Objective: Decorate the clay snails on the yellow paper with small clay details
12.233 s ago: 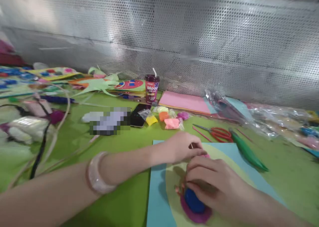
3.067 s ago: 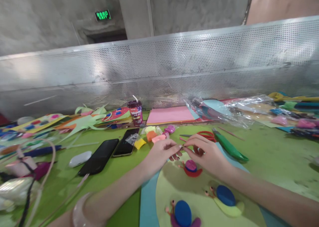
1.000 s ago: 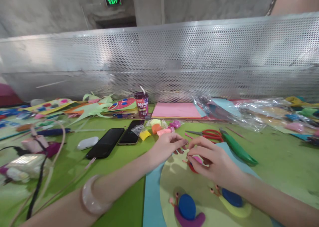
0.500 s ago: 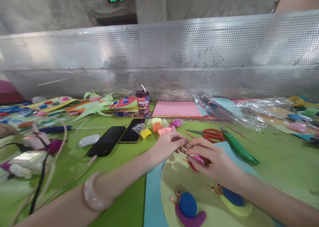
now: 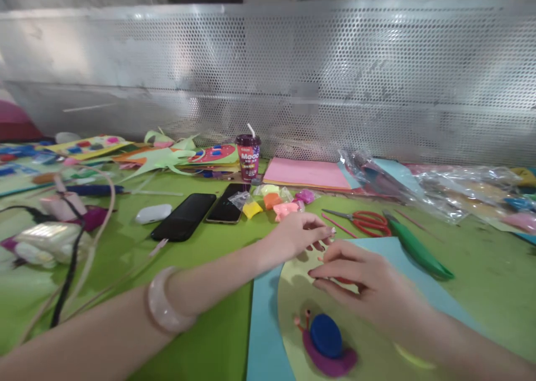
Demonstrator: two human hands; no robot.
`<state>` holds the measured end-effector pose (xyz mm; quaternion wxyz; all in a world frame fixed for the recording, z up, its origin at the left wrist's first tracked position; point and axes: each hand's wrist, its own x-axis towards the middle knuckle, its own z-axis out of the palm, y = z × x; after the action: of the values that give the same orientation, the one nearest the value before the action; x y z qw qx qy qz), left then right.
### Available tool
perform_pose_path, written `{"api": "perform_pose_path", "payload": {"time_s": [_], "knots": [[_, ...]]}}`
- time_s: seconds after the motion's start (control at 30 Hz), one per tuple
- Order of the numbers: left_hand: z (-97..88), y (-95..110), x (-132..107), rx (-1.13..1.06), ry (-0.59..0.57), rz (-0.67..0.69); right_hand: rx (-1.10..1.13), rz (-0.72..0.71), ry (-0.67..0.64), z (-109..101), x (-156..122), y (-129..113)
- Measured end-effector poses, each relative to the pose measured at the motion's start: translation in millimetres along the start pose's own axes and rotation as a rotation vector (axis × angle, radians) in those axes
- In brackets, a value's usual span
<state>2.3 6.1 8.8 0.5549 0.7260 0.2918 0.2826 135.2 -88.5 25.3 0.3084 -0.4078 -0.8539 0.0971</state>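
Observation:
My left hand (image 5: 307,233) is over the top of the pale yellow paper shape (image 5: 293,294), thumb and fingertips pinched together. A tiny whitish spot shows at the tips; whatever they hold is too small to name. Just right of it my right hand (image 5: 368,286) is curled, thumb and finger tips close together; anything between them is hidden. Beneath its fingers a bit of red clay (image 5: 345,280) shows, mostly covered. Nearer me on the paper lies a clay snail (image 5: 329,361) with a purple body, blue shell and orange eye stalks. Light-blue paper (image 5: 266,325) lies underneath.
Red-handled scissors (image 5: 371,223) and a green pouch-like object (image 5: 419,250) lie beyond my right hand. Small clay packets (image 5: 272,201), two phones (image 5: 184,216) and a drink cup (image 5: 248,160) stand left and behind. Cables (image 5: 75,275) run at left. A perforated metal panel (image 5: 268,63) rises behind.
My hands have drawn slightly apart, the right one coming lower and nearer over the paper. It now covers most of the yellow-bodied snail. The view has tilted down.

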Motion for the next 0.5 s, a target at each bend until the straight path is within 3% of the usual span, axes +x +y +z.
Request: {"api": "perform_pose_path", "payload": {"time_s": [0.23, 0.5], "knots": [[-0.7, -3.8, -0.3, -0.079, -0.099, 0.036, -0.121, -0.019, -0.307, 8.2, 2.2, -15.4], [-0.2, -11.2, 3.4, -0.16, -0.144, 0.043, -0.279, -0.025, -0.504, 7.5, 19.0, -19.9]]}}
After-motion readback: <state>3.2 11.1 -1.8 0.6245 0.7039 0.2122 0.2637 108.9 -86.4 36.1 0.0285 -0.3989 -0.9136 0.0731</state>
